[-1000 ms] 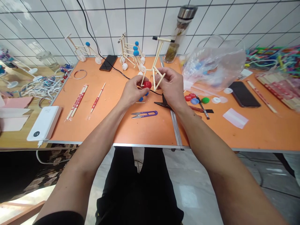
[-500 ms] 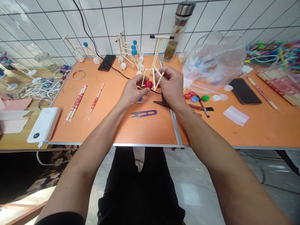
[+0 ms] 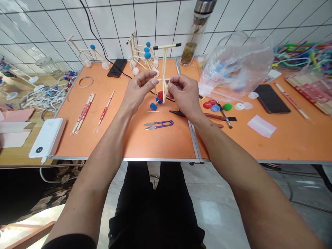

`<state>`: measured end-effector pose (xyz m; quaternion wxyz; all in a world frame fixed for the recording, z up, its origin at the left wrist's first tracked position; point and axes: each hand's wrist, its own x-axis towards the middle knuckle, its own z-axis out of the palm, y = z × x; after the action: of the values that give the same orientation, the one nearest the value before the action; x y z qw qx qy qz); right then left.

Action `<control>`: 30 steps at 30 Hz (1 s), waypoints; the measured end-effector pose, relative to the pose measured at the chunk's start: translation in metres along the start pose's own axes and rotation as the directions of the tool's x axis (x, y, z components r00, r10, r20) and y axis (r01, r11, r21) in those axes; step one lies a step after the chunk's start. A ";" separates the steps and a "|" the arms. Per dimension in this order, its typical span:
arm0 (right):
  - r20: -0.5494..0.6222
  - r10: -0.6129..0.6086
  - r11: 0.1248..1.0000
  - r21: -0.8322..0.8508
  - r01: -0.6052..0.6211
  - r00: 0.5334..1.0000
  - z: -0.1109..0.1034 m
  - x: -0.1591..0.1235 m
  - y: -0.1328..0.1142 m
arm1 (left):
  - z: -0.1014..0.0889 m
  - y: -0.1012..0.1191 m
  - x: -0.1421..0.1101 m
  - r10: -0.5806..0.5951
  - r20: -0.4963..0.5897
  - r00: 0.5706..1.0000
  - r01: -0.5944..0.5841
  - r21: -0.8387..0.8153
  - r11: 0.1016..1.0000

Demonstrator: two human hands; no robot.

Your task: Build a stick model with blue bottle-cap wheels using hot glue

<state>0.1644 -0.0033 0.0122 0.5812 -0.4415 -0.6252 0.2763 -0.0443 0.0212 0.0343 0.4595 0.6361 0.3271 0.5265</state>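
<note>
Between my hands stands a small stick model [image 3: 164, 64], a frame of pale wooden sticks with a black-tipped crossbar on top and a red round piece [image 3: 160, 95] low down. My right hand [image 3: 184, 92] pinches the frame from the right with thumb and fingertips. On the other side my left hand [image 3: 138, 90] has its thumb and fingers curled against the frame's left sticks; the exact contact is partly hidden. Blue discs [image 3: 153, 107] on a short stick show below the model. Closer to me lie purple-handled thread snips [image 3: 162, 123] and a thin stick piece [image 3: 152, 111].
Pliers [image 3: 212, 117] lie by my right wrist, near coloured caps [image 3: 227, 107] and a pen. Similar stick models [image 3: 146, 55] stand at the back beside a phone [image 3: 117, 67]. Wrapped chopsticks [image 3: 84, 113], a power bank [image 3: 48, 137], a tea bottle [image 3: 188, 52] and a plastic bag [image 3: 238, 65] surround the workspace.
The model has shifted left and turned, its crossbar now tilted. My left hand has moved off the red piece, up and left to the frame's sticks. The blue discs show more.
</note>
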 end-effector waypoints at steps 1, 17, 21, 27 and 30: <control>0.017 -0.001 1.000 -0.003 0.001 1.000 0.001 -0.001 0.000 | 0.000 0.001 0.000 -0.008 -0.004 1.000 0.008 0.005 1.000; 0.130 -0.030 1.000 -0.001 0.031 0.991 0.006 -0.007 -0.007 | -0.001 0.003 -0.004 -0.100 0.124 0.987 0.107 -0.049 0.993; 0.149 -0.016 1.000 0.003 0.015 0.989 0.006 -0.008 -0.011 | -0.004 0.001 -0.004 -0.095 0.187 0.978 0.105 -0.046 0.993; 0.158 -0.011 1.000 0.006 0.010 0.987 0.008 -0.009 -0.020 | -0.001 0.003 -0.006 -0.146 0.195 0.970 0.156 -0.040 0.987; 0.157 -0.003 1.000 -0.009 0.005 0.988 0.007 -0.007 -0.016 | 0.000 0.005 -0.006 -0.146 0.152 0.978 0.153 -0.039 0.987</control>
<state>0.1538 -0.0156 0.0211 0.5287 -0.4200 -0.6711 0.3060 -0.0457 0.0137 0.0366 0.5368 0.6353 0.3255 0.4499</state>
